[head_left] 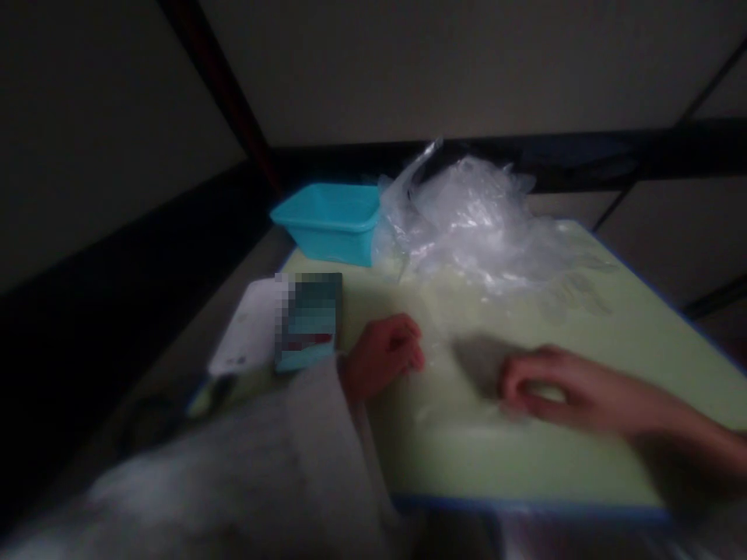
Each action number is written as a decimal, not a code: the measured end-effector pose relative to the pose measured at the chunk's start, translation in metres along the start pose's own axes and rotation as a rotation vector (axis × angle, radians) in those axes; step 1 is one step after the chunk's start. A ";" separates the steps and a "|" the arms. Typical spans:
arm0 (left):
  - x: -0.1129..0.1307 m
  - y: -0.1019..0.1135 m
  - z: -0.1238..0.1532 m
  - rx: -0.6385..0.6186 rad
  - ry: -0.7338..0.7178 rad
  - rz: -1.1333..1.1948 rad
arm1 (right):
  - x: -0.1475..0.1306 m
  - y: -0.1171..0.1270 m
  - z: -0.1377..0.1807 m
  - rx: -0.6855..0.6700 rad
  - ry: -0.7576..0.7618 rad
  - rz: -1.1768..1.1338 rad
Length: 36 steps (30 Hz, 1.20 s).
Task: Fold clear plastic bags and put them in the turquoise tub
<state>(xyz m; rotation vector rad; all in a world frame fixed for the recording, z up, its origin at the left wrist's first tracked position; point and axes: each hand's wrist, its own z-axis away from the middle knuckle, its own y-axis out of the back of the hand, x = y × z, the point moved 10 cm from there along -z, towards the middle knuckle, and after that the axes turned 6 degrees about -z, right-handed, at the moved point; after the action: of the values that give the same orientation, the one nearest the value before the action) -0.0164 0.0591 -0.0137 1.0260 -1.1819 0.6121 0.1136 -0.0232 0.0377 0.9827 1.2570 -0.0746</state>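
My left hand [384,356] rests on the pale green mat [612,334] with its fingers curled in; a light fuzzy sleeve [280,467] covers the arm. My right hand [554,389] lies to its right on the mat, fingers bent down onto the surface. The picture is dim and smeared, so I cannot make out anything inside either hand. A faint clear film seems to lie on the mat between and under the hands [461,373]. A heap of crumpled clear plastic bags [472,222] sits at the far side of the mat.
A turquoise plastic tub [330,222] stands at the mat's far left corner. A white flat object [248,327] and a blurred-out teal card [309,319] lie left of my left hand. Dark frame bars run behind the table. The mat has a blue edge [525,507].
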 end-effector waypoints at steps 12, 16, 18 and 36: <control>0.002 -0.004 0.001 -0.034 -0.019 0.047 | 0.061 0.038 -0.013 0.379 -0.111 -0.650; 0.005 -0.003 0.000 -0.038 -0.055 0.036 | 0.068 0.043 -0.016 0.439 -0.097 -0.723; 0.007 -0.003 0.001 -0.029 -0.065 0.034 | 0.073 0.043 -0.016 0.468 -0.119 -0.756; 0.006 0.000 0.002 0.064 -0.011 0.080 | 0.095 0.059 0.008 0.702 -0.334 -1.022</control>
<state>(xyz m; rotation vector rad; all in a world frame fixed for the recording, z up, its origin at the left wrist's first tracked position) -0.0157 0.0570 -0.0076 1.0409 -1.2237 0.7118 0.1865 0.0505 -0.0060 0.7485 1.3182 -1.4906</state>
